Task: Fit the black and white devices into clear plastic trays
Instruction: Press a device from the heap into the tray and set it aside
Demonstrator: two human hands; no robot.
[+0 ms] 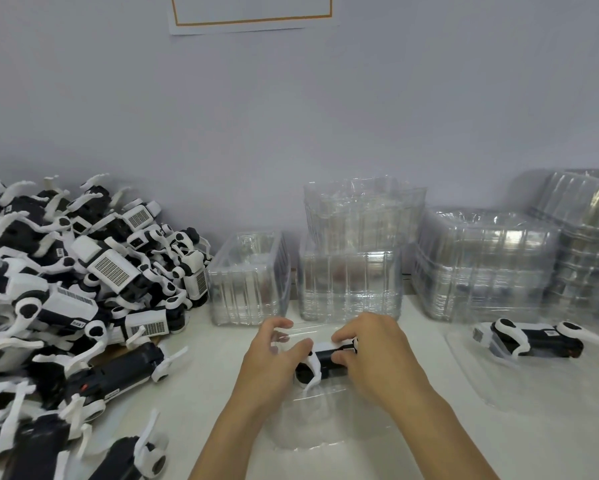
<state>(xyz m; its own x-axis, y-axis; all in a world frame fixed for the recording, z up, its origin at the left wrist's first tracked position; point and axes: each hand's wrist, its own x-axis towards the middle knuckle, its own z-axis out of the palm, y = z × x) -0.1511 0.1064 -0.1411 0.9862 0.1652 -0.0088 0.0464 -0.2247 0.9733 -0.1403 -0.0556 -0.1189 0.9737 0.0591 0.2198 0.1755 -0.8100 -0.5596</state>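
— What crowds the work area from the head camera?

— On the left, a big heap of black and white devices spills toward the middle, some lying loose near the front edge. Along the back stand stacks of clear trays, one short stack beside the heap, taller ones to the right and at the far right edge, blurred. Nothing lies between the hands and the tray they work over.

— And the hands?

— Both are at the centre. The left hand has its fingers curled over the white end of one black and white device; the right hand grips the other end, thumb and fingers pinching the black body. That device sits in, or just above, a clear plastic tray lying flat before the person — I cannot tell whether it is fully seated.

— Anything already packed?

— To the right, well apart, a second device lies in another flat tray.

— The surface and room?

— A white tabletop against a plain pale wall, with a sheet of paper bearing an orange-lined box stuck up high.
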